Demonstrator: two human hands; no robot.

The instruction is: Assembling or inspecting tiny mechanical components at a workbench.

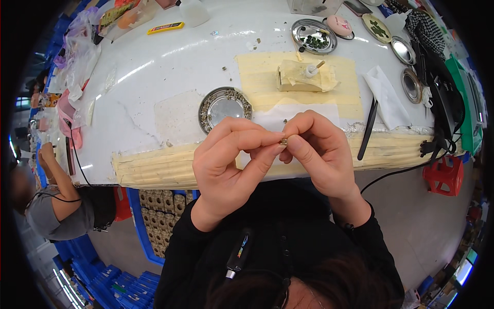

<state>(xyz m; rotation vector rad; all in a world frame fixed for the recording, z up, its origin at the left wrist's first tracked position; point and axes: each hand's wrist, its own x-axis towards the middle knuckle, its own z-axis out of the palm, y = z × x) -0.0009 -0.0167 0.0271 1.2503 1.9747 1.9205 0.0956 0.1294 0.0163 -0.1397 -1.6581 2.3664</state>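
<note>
Both hands meet above the near edge of the white bench [154, 77]. The left hand [231, 165] and the right hand [321, 152] each close their grip on one small brass part [283, 140], pinched between the fingertips, just in front of the round metal dish [225, 107].

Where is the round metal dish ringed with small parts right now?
In the head view, the round metal dish sits on the white table near its taped front edge, just beyond the left hand and left of the yellowish foam block.
</note>
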